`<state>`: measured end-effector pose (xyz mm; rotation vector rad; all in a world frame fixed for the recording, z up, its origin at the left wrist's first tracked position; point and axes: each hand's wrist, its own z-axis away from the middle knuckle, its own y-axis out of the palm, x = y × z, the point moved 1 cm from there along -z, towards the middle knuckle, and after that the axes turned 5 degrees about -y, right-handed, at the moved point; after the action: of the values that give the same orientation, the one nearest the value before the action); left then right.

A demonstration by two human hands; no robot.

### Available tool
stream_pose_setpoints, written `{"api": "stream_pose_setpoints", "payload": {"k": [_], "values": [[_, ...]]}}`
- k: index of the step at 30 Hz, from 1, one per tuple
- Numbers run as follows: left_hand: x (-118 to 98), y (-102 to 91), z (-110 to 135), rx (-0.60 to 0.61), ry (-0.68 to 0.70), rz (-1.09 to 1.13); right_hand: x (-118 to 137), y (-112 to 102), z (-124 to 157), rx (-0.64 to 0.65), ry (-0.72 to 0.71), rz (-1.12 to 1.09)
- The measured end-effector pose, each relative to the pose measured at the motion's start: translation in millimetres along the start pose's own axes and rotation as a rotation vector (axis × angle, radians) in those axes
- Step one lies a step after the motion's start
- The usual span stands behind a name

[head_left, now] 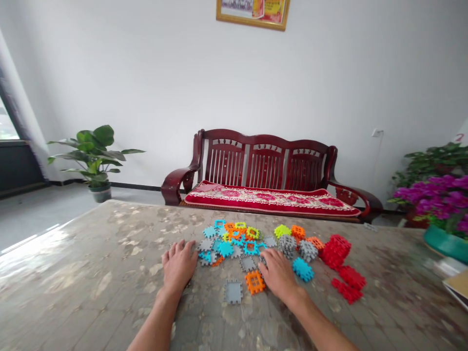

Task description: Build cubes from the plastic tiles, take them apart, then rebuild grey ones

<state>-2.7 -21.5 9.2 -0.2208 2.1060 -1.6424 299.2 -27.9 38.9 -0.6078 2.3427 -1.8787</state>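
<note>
My left hand (pixel 179 263) lies flat on the table, fingers loosely apart, just left of a pile of interlocking plastic tiles. Nothing is in it. My right hand (pixel 278 273) rests at the pile's near right side, its fingertips by a grey square frame tile (pixel 247 263) and above an orange window tile (pixel 255 282); whether it touches them I cannot tell. A grey square tile (pixel 233 291) sits alone between the hands. Blue tiles (pixel 224 249), yellow-green tiles (pixel 252 232) and orange ones overlap in the pile. A blue tile stack (pixel 302 269) lies right of my right hand.
Grey stacks (pixel 308 251) and red tile stacks (pixel 335 251) stand on the right of the patterned tablecloth (pixel 91 273). A flower pot (pixel 444 243) and a book-like item (pixel 457 287) are at the right edge. Beyond the table is a wooden bench (pixel 265 163).
</note>
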Motion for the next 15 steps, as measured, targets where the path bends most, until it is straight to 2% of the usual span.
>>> {"api": "stream_pose_setpoints", "payload": {"k": [9,15], "values": [[-2,-4.0,1,0.019,-0.005,-0.003,-1,-8,-17,0.073,0.214,0.08],[0,-1.6,0,0.004,0.004,-0.007,0,-7,-31,0.169,0.283,0.107]]}}
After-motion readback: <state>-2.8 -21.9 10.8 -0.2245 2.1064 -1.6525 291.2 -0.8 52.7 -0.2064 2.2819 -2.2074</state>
